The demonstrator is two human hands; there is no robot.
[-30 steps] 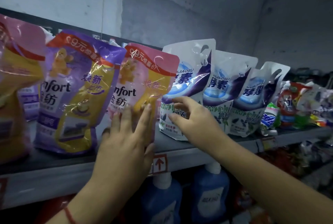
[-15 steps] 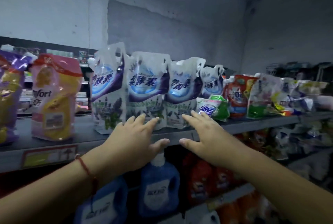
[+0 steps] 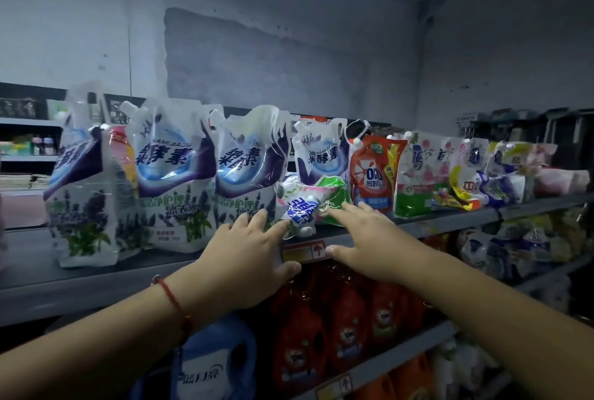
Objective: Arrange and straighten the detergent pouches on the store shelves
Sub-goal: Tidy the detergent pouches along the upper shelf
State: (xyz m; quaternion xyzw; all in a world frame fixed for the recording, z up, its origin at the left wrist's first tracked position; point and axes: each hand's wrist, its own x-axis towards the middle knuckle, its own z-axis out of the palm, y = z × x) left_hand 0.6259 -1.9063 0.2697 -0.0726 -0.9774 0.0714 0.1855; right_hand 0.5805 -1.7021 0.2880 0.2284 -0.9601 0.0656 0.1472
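Several white and purple detergent pouches (image 3: 173,174) stand in a row on the top shelf (image 3: 96,274). In front of the fourth one lies a small crumpled green and white pouch (image 3: 313,198), fallen on its side. My left hand (image 3: 247,258) reaches to it with straight fingers, the tips touching its left end. My right hand (image 3: 366,235) is spread flat, fingertips at the pouch's right end. A red and orange pouch (image 3: 373,171) stands just right of it, then several floral pouches (image 3: 421,171), some leaning.
Below the top shelf stand red detergent jugs (image 3: 321,335) and a blue jug (image 3: 215,364). A price tag (image 3: 303,250) sits on the shelf edge between my hands. More crumpled packs (image 3: 514,171) crowd the far right. A grey wall rises behind.
The view has swung right along the shelf, past the pink and purple softener pouches. Both hands moved right from the first white pouches to the small fallen green and white pouch.
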